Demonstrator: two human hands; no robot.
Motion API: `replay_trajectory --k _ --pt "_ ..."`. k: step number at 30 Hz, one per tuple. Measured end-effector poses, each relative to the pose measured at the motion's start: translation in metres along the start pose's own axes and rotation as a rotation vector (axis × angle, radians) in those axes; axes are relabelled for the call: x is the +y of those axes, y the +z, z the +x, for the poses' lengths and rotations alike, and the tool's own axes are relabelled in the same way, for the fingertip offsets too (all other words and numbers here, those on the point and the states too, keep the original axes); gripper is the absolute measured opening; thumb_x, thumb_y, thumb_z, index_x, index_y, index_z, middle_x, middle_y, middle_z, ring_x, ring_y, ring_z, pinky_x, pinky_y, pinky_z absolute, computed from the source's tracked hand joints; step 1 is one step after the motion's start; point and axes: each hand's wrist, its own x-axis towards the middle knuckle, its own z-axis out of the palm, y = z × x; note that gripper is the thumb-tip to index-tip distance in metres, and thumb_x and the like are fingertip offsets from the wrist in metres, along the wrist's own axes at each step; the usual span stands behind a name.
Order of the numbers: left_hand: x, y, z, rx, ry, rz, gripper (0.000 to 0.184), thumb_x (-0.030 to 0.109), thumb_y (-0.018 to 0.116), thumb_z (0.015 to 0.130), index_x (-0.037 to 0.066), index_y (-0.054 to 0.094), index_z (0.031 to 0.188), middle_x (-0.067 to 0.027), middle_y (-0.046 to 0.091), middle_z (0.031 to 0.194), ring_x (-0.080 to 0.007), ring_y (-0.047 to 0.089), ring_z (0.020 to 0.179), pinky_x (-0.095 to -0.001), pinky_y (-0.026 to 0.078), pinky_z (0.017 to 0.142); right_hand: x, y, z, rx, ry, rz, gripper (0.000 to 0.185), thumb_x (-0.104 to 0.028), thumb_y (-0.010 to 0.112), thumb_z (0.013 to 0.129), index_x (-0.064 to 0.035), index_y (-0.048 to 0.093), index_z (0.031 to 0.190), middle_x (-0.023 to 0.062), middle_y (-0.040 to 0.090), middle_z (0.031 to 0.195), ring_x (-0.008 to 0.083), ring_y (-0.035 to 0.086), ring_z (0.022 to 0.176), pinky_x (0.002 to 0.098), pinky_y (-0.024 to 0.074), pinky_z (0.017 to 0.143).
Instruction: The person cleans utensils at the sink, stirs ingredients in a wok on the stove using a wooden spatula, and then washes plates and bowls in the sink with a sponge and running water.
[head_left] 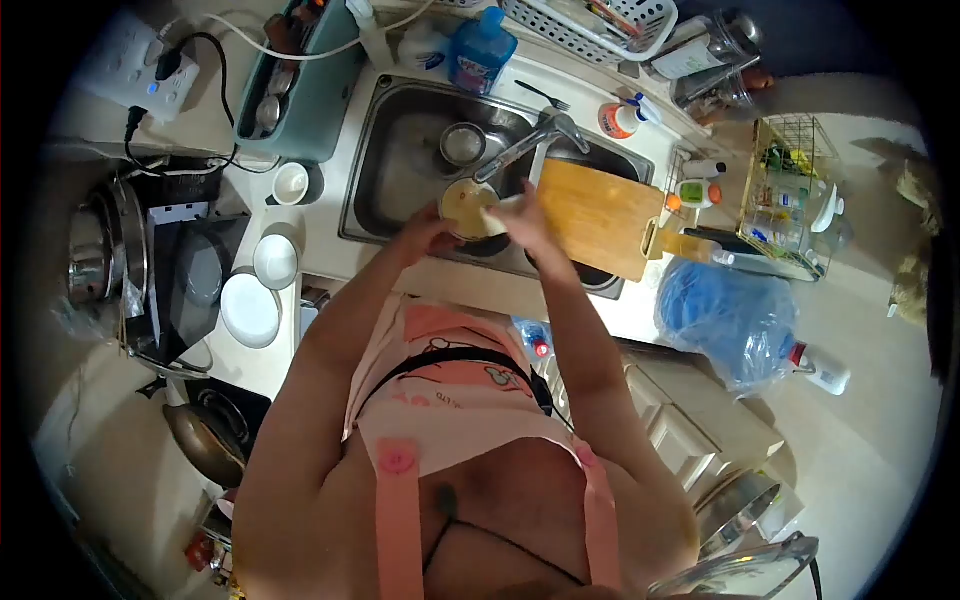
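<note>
My left hand (430, 235) grips the side of a small round bowl (462, 207) above the front of the steel sink (385, 165). The bowl has a pale yellowish inside with a few small darker spots. My right hand (526, 228) is closed on a whitish, soft-looking piece (496, 220) against the bowl's right side; whether it is a sponge or a cloth I cannot tell. Just behind the bowl is the spout of the faucet (512, 155). A small metal bowl (463, 144) sits farther back in the sink.
A wooden cutting board (605, 215) lies over the sink's right side. Behind the sink are a blue bottle (482, 55), a fork (543, 96) and a spray bottle (622, 120). White dishes (250, 311) stand at left, a large plastic-wrapped water jug (728, 325) at right.
</note>
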Motion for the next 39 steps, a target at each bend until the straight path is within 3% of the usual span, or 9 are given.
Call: replay_trajectory --k 4,10,13,20,23,26,32,35,39 --pt "0.003 0.013 -0.007 0.002 0.063 0.116 0.059 0.011 0.071 0.087 0.014 0.047 0.141 -0.0062 0.067 0.111 -0.0199 0.072 0.083 -0.029 0.061 0.068 -0.017 0.019 -0.014 0.144 -0.211 -0.536 0.104 -0.037 0.086 0.073 0.0099 0.028 0.146 0.0296 0.057 0.129 0.0407 0.062 0.114 0.0398 0.0534 0.093" --pt "-0.028 0.015 0.009 0.107 0.269 0.03 0.056 0.01 0.067 0.091 0.011 0.046 0.143 -0.0084 0.064 0.118 -0.0188 0.07 0.092 -0.0317 0.062 0.069 -0.012 0.025 -0.007 -0.214 0.473 0.105 0.071 -0.04 0.091 0.065 0.0138 0.065 0.103 0.0198 0.072 0.085 0.0398 0.071 0.088 0.0424 0.0593 0.078" --pt "-0.025 0.012 0.014 0.096 0.311 0.078 0.054 0.011 0.065 0.092 0.009 0.046 0.143 -0.0091 0.063 0.119 -0.0179 0.068 0.094 -0.0328 0.062 0.071 -0.005 0.032 -0.009 -0.174 0.419 0.066 0.059 -0.049 0.088 0.065 0.0054 0.07 0.08 0.0219 0.072 0.08 0.0376 0.072 0.079 0.0429 0.0597 0.074" --pt "-0.01 -0.026 0.031 -0.054 0.219 0.485 0.048 0.016 0.062 0.094 0.007 0.051 0.14 -0.0098 0.067 0.104 -0.019 0.07 0.082 -0.0343 0.063 0.066 -0.013 0.016 0.014 -0.331 -0.45 -0.967 0.05 -0.034 0.068 0.087 -0.002 0.051 0.121 0.0196 0.071 0.093 0.0354 0.07 0.089 0.044 0.0575 0.072" --pt "0.026 -0.02 0.024 -0.132 0.062 0.6 0.049 0.016 0.062 0.093 0.007 0.052 0.14 -0.0096 0.067 0.103 -0.0197 0.07 0.077 -0.0343 0.063 0.065 -0.011 0.024 0.032 -0.342 -0.948 -0.751 0.042 -0.028 0.067 0.086 -0.01 0.055 0.122 0.0154 0.07 0.099 0.0349 0.069 0.092 0.044 0.0569 0.074" --pt "0.041 -0.023 0.024 -0.196 -0.1 0.59 0.049 0.021 0.065 0.092 0.006 0.054 0.136 -0.0112 0.066 0.109 -0.0225 0.07 0.088 -0.036 0.063 0.066 -0.042 0.027 0.024 -0.523 -0.971 -0.883 0.038 -0.026 0.064 0.086 -0.0133 0.057 0.121 0.0143 0.068 0.11 0.0333 0.068 0.098 0.0419 0.0569 0.075" --pt "0.044 -0.016 0.016 -0.121 -0.011 0.543 0.053 0.016 0.065 0.09 0.007 0.052 0.14 -0.0091 0.065 0.11 -0.0204 0.068 0.093 -0.0362 0.063 0.071 -0.05 0.019 0.019 -0.366 -0.41 -0.732 0.043 -0.03 0.069 0.084 -0.0156 0.059 0.124 0.0175 0.071 0.101 0.039 0.068 0.089 0.047 0.0561 0.077" --pt "0.033 -0.015 0.011 -0.043 0.028 0.463 0.055 0.013 0.066 0.089 0.01 0.051 0.142 -0.008 0.065 0.111 -0.0186 0.067 0.091 -0.0338 0.062 0.071 -0.011 0.052 -0.005 0.066 -0.293 -0.349 0.051 -0.037 0.076 0.08 -0.0102 0.06 0.121 0.0221 0.07 0.091 0.041 0.068 0.084 0.0492 0.0561 0.072" --pt "-0.01 -0.038 0.016 0.043 0.202 0.513 0.06 0.009 0.068 0.088 0.01 0.048 0.144 -0.0086 0.063 0.115 -0.0155 0.065 0.09 -0.0291 0.058 0.07 0.008 0.073 -0.017 0.05 0.366 0.103 0.06 -0.037 0.082 0.077 0.0038 0.062 0.117 0.0175 0.073 0.089 0.0285 0.073 0.079 0.0406 0.0583 0.068"
